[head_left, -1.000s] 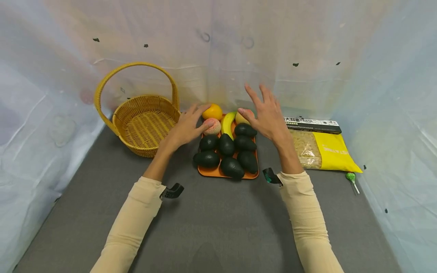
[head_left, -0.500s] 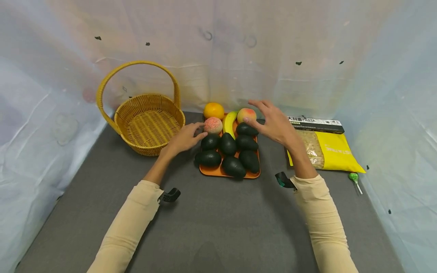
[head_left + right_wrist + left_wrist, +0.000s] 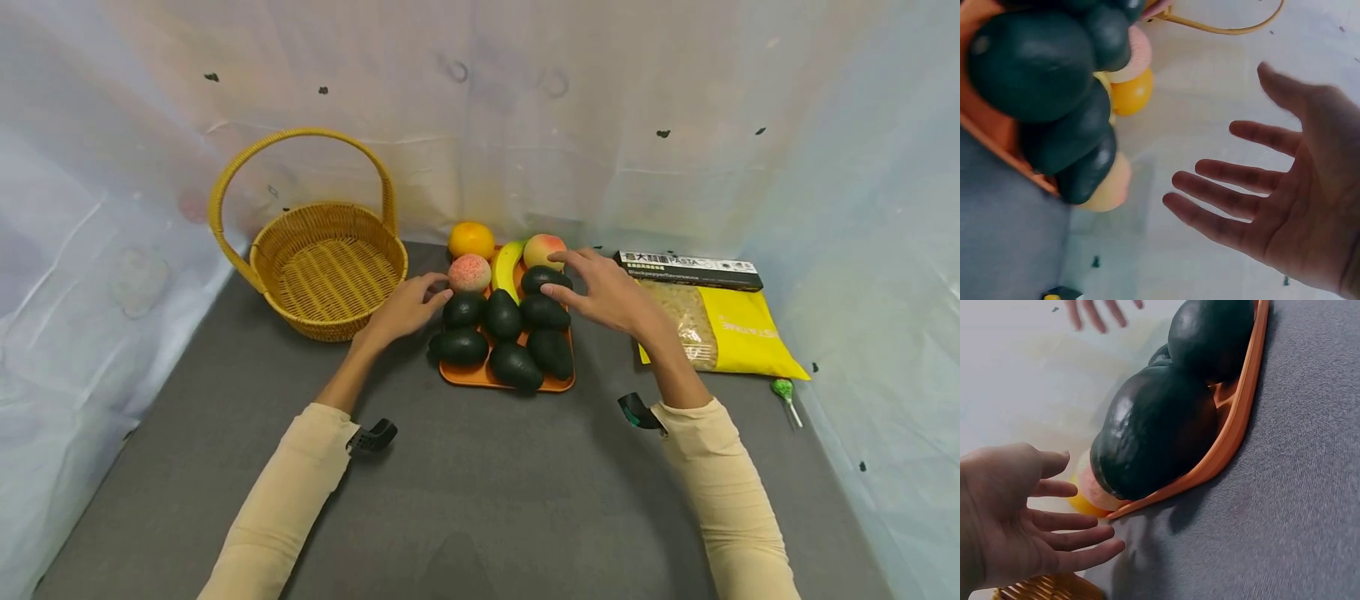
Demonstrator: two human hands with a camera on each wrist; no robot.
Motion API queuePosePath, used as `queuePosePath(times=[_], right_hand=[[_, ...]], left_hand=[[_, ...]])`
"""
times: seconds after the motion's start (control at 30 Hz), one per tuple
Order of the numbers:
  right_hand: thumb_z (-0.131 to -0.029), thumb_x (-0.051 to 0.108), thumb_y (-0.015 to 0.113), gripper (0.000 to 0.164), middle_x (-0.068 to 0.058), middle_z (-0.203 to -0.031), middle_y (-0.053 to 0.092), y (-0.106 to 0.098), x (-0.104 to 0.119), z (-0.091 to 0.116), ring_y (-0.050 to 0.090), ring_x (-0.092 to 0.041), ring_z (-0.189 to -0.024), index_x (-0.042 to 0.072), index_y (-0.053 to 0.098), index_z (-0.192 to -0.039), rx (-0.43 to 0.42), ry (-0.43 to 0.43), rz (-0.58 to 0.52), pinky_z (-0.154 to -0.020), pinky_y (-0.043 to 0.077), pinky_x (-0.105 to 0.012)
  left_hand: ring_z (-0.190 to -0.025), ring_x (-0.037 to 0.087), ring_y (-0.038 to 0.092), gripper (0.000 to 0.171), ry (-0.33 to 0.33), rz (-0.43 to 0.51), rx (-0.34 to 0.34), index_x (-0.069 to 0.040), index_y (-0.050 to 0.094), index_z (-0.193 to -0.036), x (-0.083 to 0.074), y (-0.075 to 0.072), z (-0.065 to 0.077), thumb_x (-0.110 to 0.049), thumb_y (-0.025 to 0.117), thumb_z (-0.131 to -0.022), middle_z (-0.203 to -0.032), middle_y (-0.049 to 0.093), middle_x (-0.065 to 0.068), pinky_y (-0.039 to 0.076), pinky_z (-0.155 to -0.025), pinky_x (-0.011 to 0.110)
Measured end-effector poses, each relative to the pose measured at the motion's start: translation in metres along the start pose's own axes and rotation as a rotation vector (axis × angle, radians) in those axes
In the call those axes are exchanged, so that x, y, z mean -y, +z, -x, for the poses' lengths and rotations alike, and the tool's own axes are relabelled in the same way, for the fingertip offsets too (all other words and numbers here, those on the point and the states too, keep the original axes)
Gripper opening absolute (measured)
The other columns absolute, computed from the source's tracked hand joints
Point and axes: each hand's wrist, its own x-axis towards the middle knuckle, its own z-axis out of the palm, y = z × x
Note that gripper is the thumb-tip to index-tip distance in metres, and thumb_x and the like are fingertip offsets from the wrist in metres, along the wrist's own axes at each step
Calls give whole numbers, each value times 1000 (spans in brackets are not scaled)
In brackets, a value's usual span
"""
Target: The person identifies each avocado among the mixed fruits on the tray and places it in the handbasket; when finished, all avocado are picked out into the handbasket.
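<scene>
An orange tray (image 3: 480, 380) holds several dark green avocados (image 3: 514, 367), a banana (image 3: 507, 268), a pink-speckled peach (image 3: 470, 274) and a yellow-red peach (image 3: 543, 250). A yellow-orange round fruit (image 3: 472, 240) sits at the tray's far left corner. My left hand (image 3: 405, 312) is beside the pink-speckled peach and the nearest avocado, fingers extended and holding nothing. In the left wrist view, a gap shows between that hand and the avocados. My right hand (image 3: 611, 292) reaches over the tray's right side near the upper right avocado (image 3: 546, 280); the right wrist view shows its fingers spread and free.
A wicker basket (image 3: 330, 332) with a tall handle stands left of the tray. On the right lie a black-and-white pasta box (image 3: 693, 272), a yellow pasta bag (image 3: 750, 337) and a green lollipop (image 3: 783, 390). Pale sheeting (image 3: 390, 67) surrounds the grey table (image 3: 480, 500).
My right hand has come down and nearer from behind the tray to the upper right avocado. My left hand has drawn back a little from the yellow-orange fruit toward the pink-speckled peach.
</scene>
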Motion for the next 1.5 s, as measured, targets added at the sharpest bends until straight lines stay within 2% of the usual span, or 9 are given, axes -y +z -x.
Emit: queuePosePath(times=[0.13, 0.33, 0.5, 0.63, 0.87, 1.13, 1.3, 1.5], right_hand=[[-105, 31, 64, 47, -23, -138, 65, 8, -18, 5, 70, -39, -117, 2, 59, -142, 12, 3, -52, -98, 57, -56], [-102, 17, 69, 38, -27, -127, 71, 25, -44, 4, 72, -42, -113, -3, 63, -134, 28, 19, -65, -90, 61, -54], [-103, 5, 62, 31, -32, -120, 71, 36, -61, 1, 76, -40, -90, -8, 64, -130, 28, 51, -97, -74, 64, -44], [-103, -3, 56, 26, -35, -115, 70, 46, -75, -4, 76, -44, -89, -11, 66, -125, 34, 62, -165, -66, 64, -34], [-101, -4, 62, 20, -32, -110, 74, 60, -87, -15, 77, -43, -91, -10, 72, -116, 29, 79, -212, -66, 66, -38], [-94, -3, 72, 16, -28, -104, 78, 64, -90, -29, 79, -35, -79, -8, 77, -108, 29, 88, -169, -67, 65, -37], [-93, -2, 72, 9, -26, -96, 78, 64, -90, -34, 80, -32, -78, -6, 79, -96, 45, 165, -167, -70, 66, -38], [-93, 3, 74, 6, -19, -94, 73, 64, -90, -39, 78, -27, -78, -2, 75, -91, 80, 365, -214, -72, 66, -37]], left_hand=[[-130, 40, 63, 54, 7, -10, 6, -4, 48, -154, -4, -3, 6, -38, 49, -111, -146, 60, 24, 53, -107, 56], [-129, 39, 62, 57, 12, -71, 29, -7, 48, -154, -11, -5, 21, -43, 52, -110, -146, 58, 24, 52, -106, 56], [-120, 37, 62, 55, 40, -118, 39, -7, 55, -147, -17, -5, 34, -44, 59, -106, -136, 59, 24, 53, -100, 54], [-118, 37, 63, 53, 86, -137, 70, -9, 58, -142, -24, -4, 40, -45, 63, -104, -133, 59, 23, 54, -99, 53], [-104, 33, 63, 53, 149, -187, 120, -9, 60, -141, -30, 2, 45, -43, 68, -102, -127, 60, 21, 54, -89, 45], [-103, 31, 64, 52, 166, -212, 138, -12, 61, -141, -34, 7, 48, -41, 71, -100, -128, 61, 17, 55, -88, 44], [-102, 32, 65, 51, 191, -211, 134, -10, 63, -139, -35, 9, 47, -38, 73, -98, -124, 63, 16, 56, -86, 43], [-99, 31, 66, 49, 212, -235, 139, -8, 65, -136, -39, 7, 48, -37, 75, -97, -121, 65, 15, 56, -85, 42]])
